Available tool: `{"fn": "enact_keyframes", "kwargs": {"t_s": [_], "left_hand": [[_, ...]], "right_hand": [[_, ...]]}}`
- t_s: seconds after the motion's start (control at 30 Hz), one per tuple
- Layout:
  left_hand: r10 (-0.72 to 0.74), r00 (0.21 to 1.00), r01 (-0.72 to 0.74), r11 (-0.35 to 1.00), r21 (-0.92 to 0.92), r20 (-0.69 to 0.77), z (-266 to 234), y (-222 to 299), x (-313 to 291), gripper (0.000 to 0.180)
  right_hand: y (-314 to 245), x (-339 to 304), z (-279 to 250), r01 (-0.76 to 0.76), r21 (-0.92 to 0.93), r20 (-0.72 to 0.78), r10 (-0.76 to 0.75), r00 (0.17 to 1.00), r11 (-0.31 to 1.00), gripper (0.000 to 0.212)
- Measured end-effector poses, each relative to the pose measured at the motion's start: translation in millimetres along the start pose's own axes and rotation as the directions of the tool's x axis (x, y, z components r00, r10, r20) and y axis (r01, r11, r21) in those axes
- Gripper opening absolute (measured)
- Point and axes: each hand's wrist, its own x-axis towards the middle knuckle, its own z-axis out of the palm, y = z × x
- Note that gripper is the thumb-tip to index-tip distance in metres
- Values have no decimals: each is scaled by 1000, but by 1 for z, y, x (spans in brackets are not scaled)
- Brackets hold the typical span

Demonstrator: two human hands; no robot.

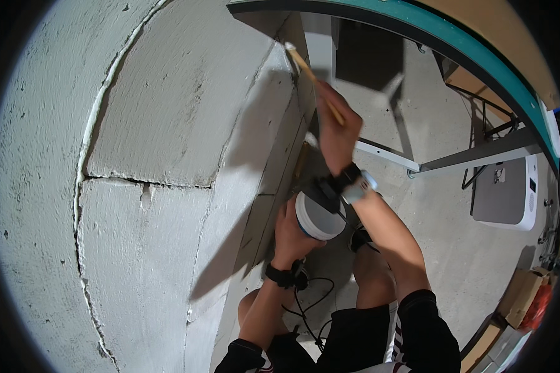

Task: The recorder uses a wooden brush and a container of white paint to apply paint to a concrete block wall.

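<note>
A paintbrush with a pale wooden handle and a white-coated tip is in my right hand, whose fingers are closed round the handle. Its tip is at the block wall, near a joint under the dark-edged table; whether it touches, I cannot tell. My left hand grips the side of a small white tub below and nearer to me. The tub's mouth faces up, and a dark device and strap at my right wrist partly cover it. What lies inside shows only as a pale surface.
The wall fills the left side, with cracked joints and a raised white bead. Overhead right curves a green-edged table on a grey metal frame. Black cables hang by my knees. A white-and-grey appliance and cardboard boxes stand right.
</note>
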Motion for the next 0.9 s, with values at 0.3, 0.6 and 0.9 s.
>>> {"fn": "enact_keyframes", "kwargs": {"t_s": [0.3, 0.6, 0.9], "left_hand": [[-13, 1000, 13, 1000, 8, -27, -4, -2, -1, 118], [-46, 998, 46, 999, -16, -41, -7, 0, -4, 116], [-18, 999, 18, 1000, 7, -28, -5, 1, -9, 114]], "right_hand": [[-21, -9, -28, -40, -45, 167, 47, 985, 998, 26], [-11, 4, -4, 107, -8, 103, -106, 989, 994, 25], [-9, -11, -28, 78, -130, 101, -65, 993, 988, 24]]}}
